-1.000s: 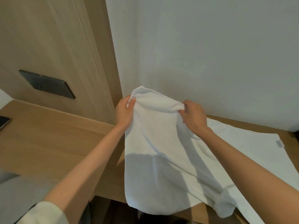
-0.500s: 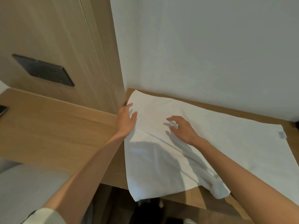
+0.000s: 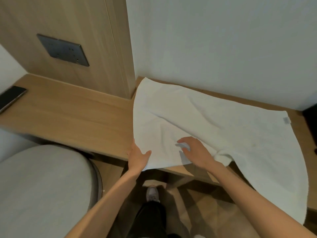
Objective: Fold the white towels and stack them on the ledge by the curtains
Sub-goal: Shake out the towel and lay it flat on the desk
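A grey seat (image 3: 42, 186) is nearest, low on the left. The left hand (image 3: 139, 158) lies along the near left edge of the towel (image 3: 214, 127), thumb on top, and the right hand (image 3: 197, 152) is over the towel just beside it, each grip spread, pinching nothing. The towel lies spread on the worktop (image 3: 77, 114), its right side hanging off the front; a phone (image 3: 12, 98) lies far left.

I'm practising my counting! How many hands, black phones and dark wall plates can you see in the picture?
Bare hands: 2, the left hand and the right hand
Flat black phone: 1
Dark grey rectangular wall plate: 1
Total: 4
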The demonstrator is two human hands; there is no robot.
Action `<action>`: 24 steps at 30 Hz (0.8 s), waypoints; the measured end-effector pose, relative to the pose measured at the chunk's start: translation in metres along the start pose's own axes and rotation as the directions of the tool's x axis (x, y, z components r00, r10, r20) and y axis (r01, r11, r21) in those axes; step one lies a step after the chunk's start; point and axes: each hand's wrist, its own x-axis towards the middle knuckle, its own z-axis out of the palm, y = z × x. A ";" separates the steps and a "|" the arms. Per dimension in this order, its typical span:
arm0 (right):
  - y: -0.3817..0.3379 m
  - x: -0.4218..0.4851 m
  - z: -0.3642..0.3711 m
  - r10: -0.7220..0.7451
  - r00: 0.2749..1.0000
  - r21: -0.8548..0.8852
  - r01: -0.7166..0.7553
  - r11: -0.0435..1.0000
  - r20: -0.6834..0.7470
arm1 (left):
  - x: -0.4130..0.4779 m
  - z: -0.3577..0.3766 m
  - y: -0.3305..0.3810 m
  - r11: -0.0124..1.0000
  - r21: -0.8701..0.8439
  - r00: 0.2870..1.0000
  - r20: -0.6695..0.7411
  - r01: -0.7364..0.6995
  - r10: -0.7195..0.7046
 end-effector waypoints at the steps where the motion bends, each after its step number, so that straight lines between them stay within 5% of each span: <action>1: 0.002 -0.011 0.004 -0.003 1.000 0.011 0.004 1.000 -0.019 | -0.008 0.001 -0.003 1.000 -0.007 1.000 -0.003 -0.023 0.023; 10: -0.012 -0.059 0.013 -0.028 0.994 -0.116 0.015 0.993 -0.110 | -0.024 -0.050 0.025 0.965 -0.205 0.986 -0.027 -0.165 0.162; 20: -0.031 -0.012 0.069 0.293 0.936 -0.272 -0.235 0.933 0.194 | 0.007 -0.127 -0.035 0.948 0.198 0.964 0.145 -0.250 0.224; 24: -0.028 -0.007 0.089 0.344 0.923 -0.334 -0.273 0.902 0.174 | 0.021 -0.132 -0.055 0.900 0.371 0.968 0.189 -0.227 0.166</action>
